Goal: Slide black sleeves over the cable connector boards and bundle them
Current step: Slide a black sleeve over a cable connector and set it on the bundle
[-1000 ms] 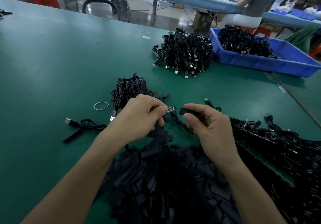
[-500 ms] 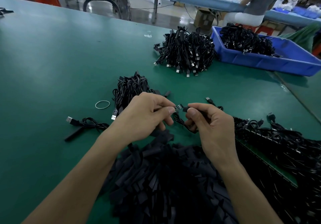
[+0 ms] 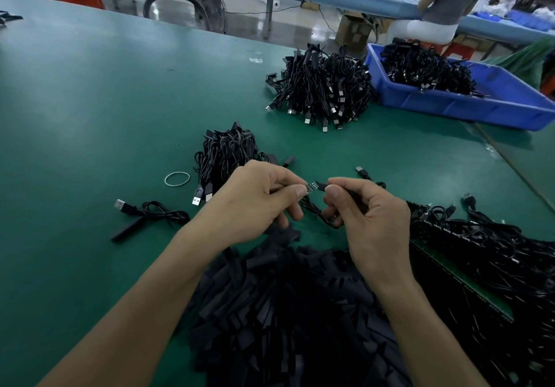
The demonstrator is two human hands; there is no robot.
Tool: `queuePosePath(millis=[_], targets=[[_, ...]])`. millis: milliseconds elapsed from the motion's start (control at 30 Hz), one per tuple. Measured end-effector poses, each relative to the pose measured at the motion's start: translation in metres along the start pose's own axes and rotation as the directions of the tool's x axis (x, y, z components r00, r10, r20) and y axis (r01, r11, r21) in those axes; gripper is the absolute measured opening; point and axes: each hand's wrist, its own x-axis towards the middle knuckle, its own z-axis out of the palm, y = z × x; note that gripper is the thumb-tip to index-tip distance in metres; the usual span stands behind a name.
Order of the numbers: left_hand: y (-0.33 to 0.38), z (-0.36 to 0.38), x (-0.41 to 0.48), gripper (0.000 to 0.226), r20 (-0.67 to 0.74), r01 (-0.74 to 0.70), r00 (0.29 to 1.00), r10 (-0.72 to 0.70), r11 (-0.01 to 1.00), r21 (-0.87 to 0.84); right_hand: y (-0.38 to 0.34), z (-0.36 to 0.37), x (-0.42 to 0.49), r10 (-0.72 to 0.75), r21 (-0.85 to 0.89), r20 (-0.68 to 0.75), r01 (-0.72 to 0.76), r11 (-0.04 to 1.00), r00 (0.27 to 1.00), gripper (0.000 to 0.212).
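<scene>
1. The connector board (image 3: 311, 189) is held up off the table (image 3: 90, 101), in the gap between the two thumbs. Its small contacts are visible.
2. The black sleeve (image 3: 320, 187) meets the right end of the board. Its mouth appears to be just started over the board. How far it is on cannot be read.
3. The left hand (image 3: 255, 203) pinches the left end of the board between thumb and forefinger. The right hand (image 3: 369, 215) pinches the sleeve the same way. Both grips are clamped.
4. Step in hand, as judged: sleeving one board. Bundling has not begun for this cable.
5. The next move calls for pushing the sleeve leftward, in line with the board. The left fingers must give way along the board so the sleeve can cover it fully.
6. A pile of sleeves (image 3: 285, 311) lies just below the hands. Loose cables (image 3: 495, 251) lie to the right.
7. A small bundle of cables (image 3: 228, 152) sits just behind the left hand, with a rubber band (image 3: 177, 179) beside it.
8. A larger heap of cables (image 3: 321, 86) and a blue bin (image 3: 480, 107) stand well beyond.
</scene>
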Motion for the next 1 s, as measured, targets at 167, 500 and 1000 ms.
queuePosePath(millis=[167,500,1000], targets=[[-0.002,0.0,0.0,0.016,-0.01,-0.023,1.0,0.023,1.0,0.002,0.002,-0.003,0.001,0.023,0.016,0.076,-0.024,1.0,0.997,0.018],[0.002,-0.005,-0.003,0.014,0.029,-0.046,0.998,0.047,0.999,-0.013,-0.001,-0.019,0.013,0.039,0.042,0.285,-0.053,0.998,0.958,0.02],[0.0,0.0,-0.004,0.024,-0.056,0.013,0.998,-0.012,1.0,0.024,0.001,-0.018,0.012,-0.019,0.071,0.293,-0.002,0.998,0.956,0.014]])
